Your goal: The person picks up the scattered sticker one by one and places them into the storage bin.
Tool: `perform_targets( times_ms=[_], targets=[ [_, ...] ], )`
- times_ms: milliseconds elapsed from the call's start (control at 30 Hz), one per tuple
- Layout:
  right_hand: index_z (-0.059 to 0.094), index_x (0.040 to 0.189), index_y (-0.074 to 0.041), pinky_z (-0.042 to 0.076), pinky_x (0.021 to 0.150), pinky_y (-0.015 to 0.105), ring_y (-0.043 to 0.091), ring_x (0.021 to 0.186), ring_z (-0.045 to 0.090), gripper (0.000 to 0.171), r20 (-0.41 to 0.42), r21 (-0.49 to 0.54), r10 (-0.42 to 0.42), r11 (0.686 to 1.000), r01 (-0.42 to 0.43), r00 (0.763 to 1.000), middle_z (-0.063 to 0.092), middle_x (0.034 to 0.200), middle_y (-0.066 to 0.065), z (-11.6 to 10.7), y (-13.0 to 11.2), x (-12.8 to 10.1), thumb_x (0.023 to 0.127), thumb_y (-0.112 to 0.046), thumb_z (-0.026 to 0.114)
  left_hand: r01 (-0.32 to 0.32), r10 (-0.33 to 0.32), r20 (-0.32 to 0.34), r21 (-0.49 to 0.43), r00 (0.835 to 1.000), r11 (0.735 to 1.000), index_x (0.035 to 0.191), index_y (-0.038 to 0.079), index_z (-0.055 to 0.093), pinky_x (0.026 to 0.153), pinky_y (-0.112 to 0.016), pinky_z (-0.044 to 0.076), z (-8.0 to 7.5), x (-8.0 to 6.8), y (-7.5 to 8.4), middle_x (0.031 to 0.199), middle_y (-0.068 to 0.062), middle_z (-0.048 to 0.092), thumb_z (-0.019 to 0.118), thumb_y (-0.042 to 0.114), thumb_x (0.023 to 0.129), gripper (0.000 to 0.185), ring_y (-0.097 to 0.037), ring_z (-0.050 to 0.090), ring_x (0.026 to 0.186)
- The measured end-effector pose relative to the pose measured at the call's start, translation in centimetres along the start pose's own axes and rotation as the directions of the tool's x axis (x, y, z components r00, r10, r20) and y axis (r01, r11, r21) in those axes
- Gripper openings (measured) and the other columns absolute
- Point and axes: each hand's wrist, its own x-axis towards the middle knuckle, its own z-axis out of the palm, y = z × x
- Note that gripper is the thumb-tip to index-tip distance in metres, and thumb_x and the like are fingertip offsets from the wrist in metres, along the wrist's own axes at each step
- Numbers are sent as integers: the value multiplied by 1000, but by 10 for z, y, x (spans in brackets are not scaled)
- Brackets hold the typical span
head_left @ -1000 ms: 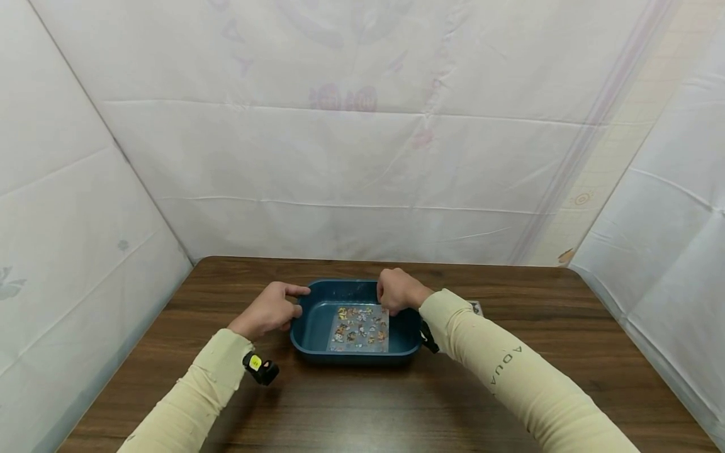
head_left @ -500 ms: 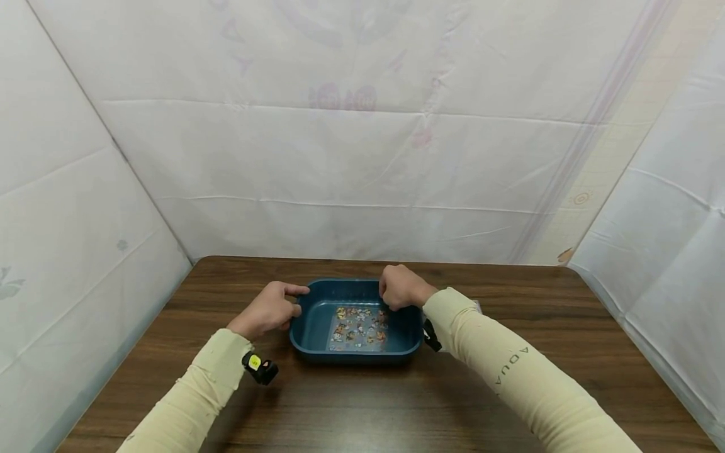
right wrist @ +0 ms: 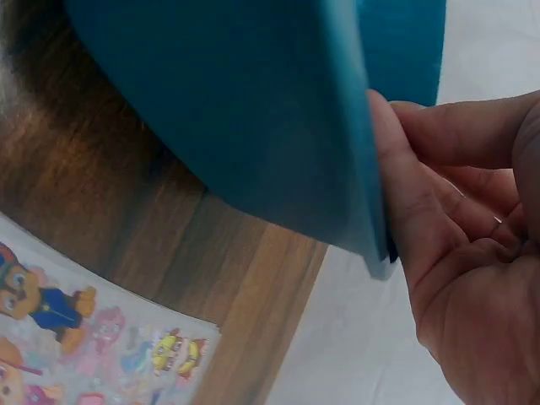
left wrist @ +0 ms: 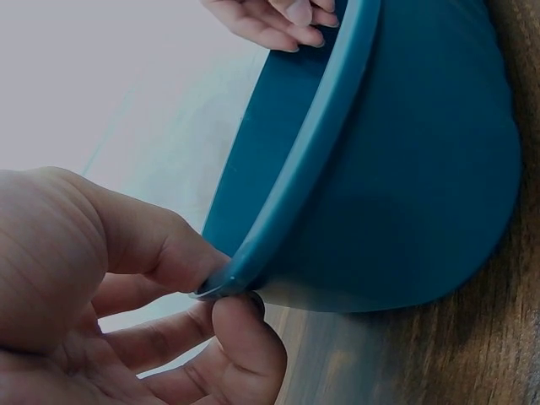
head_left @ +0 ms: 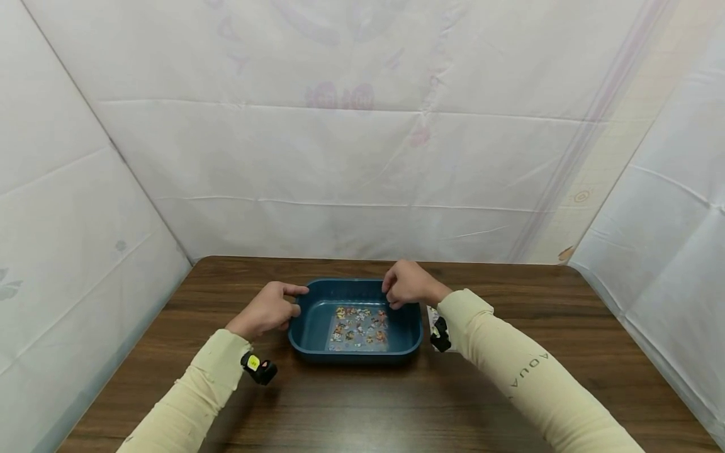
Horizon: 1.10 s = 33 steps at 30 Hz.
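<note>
A person in cream sleeves grips a blue tray point(head_left: 408, 330) at the middle of a dark wooden desk point(head_left: 351, 402), the hands well apart, one on each side of the tray. The left hand point(head_left: 270, 309) pinches the tray's left rim between thumb and curled fingers point(left wrist: 169, 261), as the left wrist view shows. The right hand point(head_left: 408, 284) clamps the far right corner, its thumb pressed along the rim's outer edge and its fingers curled inside. A clear sheet point(head_left: 358, 328) printed with small colourful figures lies flat on the tray's floor. Another sheet of cartoon stickers point(right wrist: 76, 337) lies on the desk just beside the tray's right side, partly hidden behind the right wrist in the head view. White cloth point(head_left: 340, 157) hangs on all sides behind the desk.
</note>
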Motion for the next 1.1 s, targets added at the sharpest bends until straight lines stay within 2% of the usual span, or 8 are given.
perform_targets(
  times_ms=[233, 500, 533, 633, 733, 867, 967, 1100],
  targets=[
    [69, 114, 16, 65, 76, 36, 20, 75, 76, 24, 39, 217, 26, 976, -34, 999, 70, 104, 29, -7, 8, -5, 93, 6, 66, 11, -11, -4, 1, 1000, 1000, 150, 3, 55, 54, -33, 37, 0, -1, 1, 53, 3, 29, 53, -4, 97, 54, -14, 31, 45],
    [66, 116, 17, 65, 76, 36, 18, 74, 75, 24, 48, 326, 35, 944, -49, 998, 69, 107, 33, -15, 13, -10, 95, 6, 66, 33, -33, -12, 14, 999, 999, 149, 5, 56, 55, -32, 40, 0, 1, 2, 55, 2, 32, 54, -3, 96, 54, -13, 34, 45],
    [66, 116, 17, 65, 76, 36, 18, 74, 75, 24, 48, 334, 39, 941, -53, 998, 69, 108, 34, -16, 14, -10, 95, 6, 66, 33, -33, -15, 16, 999, 999, 149, 5, 56, 55, -32, 40, 0, 1, 2, 59, 0, 39, 54, -3, 96, 54, -14, 34, 45],
    [66, 118, 16, 64, 77, 36, 18, 76, 76, 25, 53, 347, 34, 937, -51, 998, 68, 113, 36, -18, 17, -12, 96, 5, 65, 36, -36, -21, 21, 999, 999, 149, 5, 57, 56, -33, 42, -1, 0, 0, 94, -13, 64, 54, -3, 96, 53, -14, 35, 45],
    [65, 121, 16, 64, 78, 36, 19, 79, 77, 27, 56, 359, 30, 932, -48, 998, 68, 116, 37, -19, 20, -13, 96, 5, 65, 34, -34, -25, 21, 999, 999, 149, 5, 57, 56, -34, 43, -2, -2, -3, 135, -22, 57, 54, -3, 96, 53, -15, 34, 46],
    [64, 124, 15, 64, 78, 34, 20, 80, 77, 29, 47, 380, 41, 923, -56, 998, 69, 114, 34, -23, 26, -19, 96, 6, 65, 30, -30, -8, 14, 1000, 999, 150, 4, 56, 56, -34, 41, -1, -3, -5, 102, -17, 65, 53, -3, 97, 54, -14, 33, 45],
    [63, 125, 16, 64, 79, 34, 19, 81, 77, 31, 39, 400, 40, 915, -52, 998, 71, 109, 30, -28, 31, -24, 96, 7, 65, 33, -33, -8, 11, 999, 999, 150, 4, 56, 55, -34, 41, -1, -3, -4, 73, -6, 53, 53, -3, 96, 54, -14, 33, 45],
    [62, 127, 16, 64, 80, 35, 20, 82, 77, 32, 34, 418, 28, 907, -40, 999, 71, 108, 27, -34, 36, -28, 96, 7, 64, 39, -39, -19, 16, 999, 999, 149, 5, 57, 55, -33, 41, -2, -3, -2, 73, -6, 50, 54, -3, 96, 54, -14, 35, 45]
  ],
)
